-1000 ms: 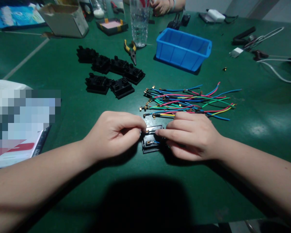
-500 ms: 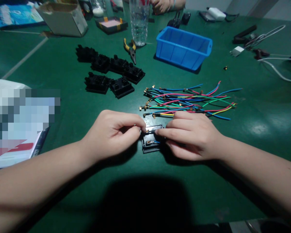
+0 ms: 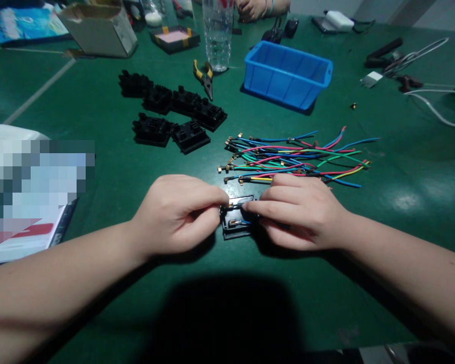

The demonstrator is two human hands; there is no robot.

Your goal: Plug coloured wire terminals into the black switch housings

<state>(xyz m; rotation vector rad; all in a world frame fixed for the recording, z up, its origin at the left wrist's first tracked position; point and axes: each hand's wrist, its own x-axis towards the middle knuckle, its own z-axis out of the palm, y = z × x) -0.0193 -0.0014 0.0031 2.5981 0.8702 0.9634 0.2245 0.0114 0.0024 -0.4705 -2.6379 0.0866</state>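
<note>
Between my hands a small black plastic housing (image 3: 238, 233) lies on the green table. In its lower part sits a brass terminal on a blue wire (image 3: 235, 222); another brass contact shows near the top edge. My left hand (image 3: 182, 212) is closed at the housing's upper left corner, thumb and forefinger pressed together there. My right hand (image 3: 303, 212) grips the right side, its forefinger reaching over the upper part. Its palm hides the housing's right end. Just behind my hands lies a bunch of coloured wires (image 3: 288, 156) with brass terminals.
Several black plastic housings (image 3: 191, 135) stand at the back left, near yellow-handled pliers (image 3: 203, 78). A blue bin (image 3: 280, 81), a clear bottle (image 3: 217, 45) and a cardboard box (image 3: 98, 33) are farther back. A phone-like device (image 3: 62, 222) lies left. Another person's hand (image 3: 252, 9) rests at the far edge.
My left hand has shifted slightly, its forefinger now straighter over the housing's upper left corner. My right hand and the housing have stayed in place.
</note>
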